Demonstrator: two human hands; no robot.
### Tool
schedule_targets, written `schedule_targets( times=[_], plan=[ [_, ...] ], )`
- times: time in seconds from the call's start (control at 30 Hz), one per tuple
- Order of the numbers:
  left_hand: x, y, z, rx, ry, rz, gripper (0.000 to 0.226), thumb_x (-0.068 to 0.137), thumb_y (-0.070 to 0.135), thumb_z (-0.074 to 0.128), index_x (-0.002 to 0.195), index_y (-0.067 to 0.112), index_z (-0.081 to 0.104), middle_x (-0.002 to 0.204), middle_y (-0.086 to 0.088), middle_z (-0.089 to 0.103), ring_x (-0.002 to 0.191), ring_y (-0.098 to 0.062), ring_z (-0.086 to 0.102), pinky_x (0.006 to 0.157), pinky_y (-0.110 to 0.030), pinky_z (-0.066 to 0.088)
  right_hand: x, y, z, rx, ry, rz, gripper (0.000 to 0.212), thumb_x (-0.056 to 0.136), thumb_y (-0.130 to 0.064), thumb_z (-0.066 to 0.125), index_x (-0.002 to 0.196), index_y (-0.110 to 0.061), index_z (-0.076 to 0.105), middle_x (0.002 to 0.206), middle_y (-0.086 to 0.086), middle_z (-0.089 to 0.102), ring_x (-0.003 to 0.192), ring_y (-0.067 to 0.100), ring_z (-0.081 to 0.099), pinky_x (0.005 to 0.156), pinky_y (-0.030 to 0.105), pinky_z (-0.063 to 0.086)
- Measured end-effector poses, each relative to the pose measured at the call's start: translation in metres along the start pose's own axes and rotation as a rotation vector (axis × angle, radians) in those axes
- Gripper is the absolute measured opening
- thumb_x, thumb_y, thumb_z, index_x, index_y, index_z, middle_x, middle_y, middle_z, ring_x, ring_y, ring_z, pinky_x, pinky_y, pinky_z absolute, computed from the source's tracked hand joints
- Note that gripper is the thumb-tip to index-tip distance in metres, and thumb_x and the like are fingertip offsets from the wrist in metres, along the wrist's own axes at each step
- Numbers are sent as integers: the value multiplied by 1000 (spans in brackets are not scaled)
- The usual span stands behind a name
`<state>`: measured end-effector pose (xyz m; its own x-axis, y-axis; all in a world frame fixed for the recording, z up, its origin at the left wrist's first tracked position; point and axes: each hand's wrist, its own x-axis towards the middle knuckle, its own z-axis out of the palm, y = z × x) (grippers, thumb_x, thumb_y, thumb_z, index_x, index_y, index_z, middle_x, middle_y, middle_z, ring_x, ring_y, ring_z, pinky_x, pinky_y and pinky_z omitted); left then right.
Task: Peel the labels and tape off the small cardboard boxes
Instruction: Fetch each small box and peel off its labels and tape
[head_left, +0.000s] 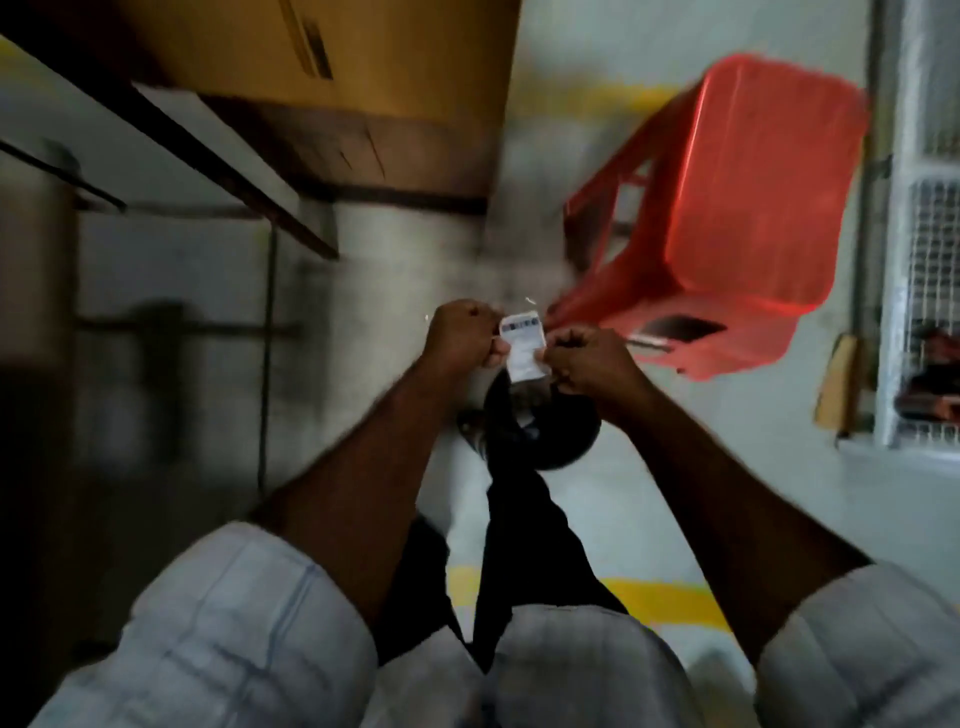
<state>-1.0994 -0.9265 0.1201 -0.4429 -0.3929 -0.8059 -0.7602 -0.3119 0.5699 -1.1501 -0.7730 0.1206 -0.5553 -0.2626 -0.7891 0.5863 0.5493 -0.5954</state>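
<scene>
Background: grey floor (753, 431), red stool (727, 208) far right.
Axis: white label (523, 345) runs near-far.
Grip: left hand (460, 335), right hand (587, 364) pinch its sides.

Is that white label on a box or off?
Off: left hand and right hand pinch the white label between them, no box under it.

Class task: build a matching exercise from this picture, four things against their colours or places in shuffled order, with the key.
1 label
2 stool
3 large box
4 floor stripe

A red, at right
B yellow, near the bottom
C white, pinched between left hand and right hand
D brown, top left

Pairs: 1-C, 2-A, 3-D, 4-B
</scene>
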Motion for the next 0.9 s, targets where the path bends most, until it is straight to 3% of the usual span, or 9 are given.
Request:
schedule_targets(
  times=[0.07,0.17,0.27,0.37,0.43,0.57,0.77,0.9],
  plan=[
    [35,-33,25,30,-33,-106,17,99,7,55,84,7,62,68,-17,61,45,-16,57,41,-21,46,32,37,-4,-45,23,67,13,88,3,66,80,-6,62,53,1,57,38,4,50,38,16,38],
    [80,-84,57,64,-73,-250,16,101,13,55,86,9,60,78,-12,64,57,-14,62,49,-23,53,82,100,-5,-109,62,175,22,84,-1,71,70,-15,62,63,4,63,51,13,58,46,21,44],
    [117,-127,78,134,-101,-312,10,104,18,51,100,10,55,80,-8,59,63,-13,58,56,-25,51,129,164,-6,-165,110,293,11,84,-8,69,79,-17,64,78,7,65,67,20,61,60,29,54],
    [146,-161,95,189,-140,-385,15,105,14,48,91,13,54,76,-6,55,63,-13,54,60,-26,49,167,217,-6,-267,155,414,9,85,-14,62,90,-19,67,92,8,67,87,26,66,83,38,59],
    [161,-180,104,245,-181,-388,25,104,9,47,80,14,52,73,-6,54,63,-14,53,62,-27,48,184,240,-3,-281,202,457,20,88,-16,59,104,-11,70,104,13,69,101,30,67,81,32,56],
    [185,-212,113,298,-225,-376,29,101,4,46,77,19,51,72,-3,53,60,-15,52,59,-27,47,213,267,11,-377,251,466,30,95,-18,52,116,-3,68,118,14,67,112,30,62,73,24,40],
    [196,-225,107,311,-206,-348,24,98,6,48,81,22,55,77,1,57,63,-13,56,62,-25,51,218,274,52,-486,94,256,29,100,-16,48,112,-1,70,116,19,69,113,35,63,94,34,47],
    [176,-205,88,314,-179,-325,25,98,7,47,81,22,54,75,2,56,63,-11,54,61,-23,49,191,260,54,-550,52,300,32,100,-15,44,115,-2,68,117,18,67,113,35,61,86,31,46]
  ],
)
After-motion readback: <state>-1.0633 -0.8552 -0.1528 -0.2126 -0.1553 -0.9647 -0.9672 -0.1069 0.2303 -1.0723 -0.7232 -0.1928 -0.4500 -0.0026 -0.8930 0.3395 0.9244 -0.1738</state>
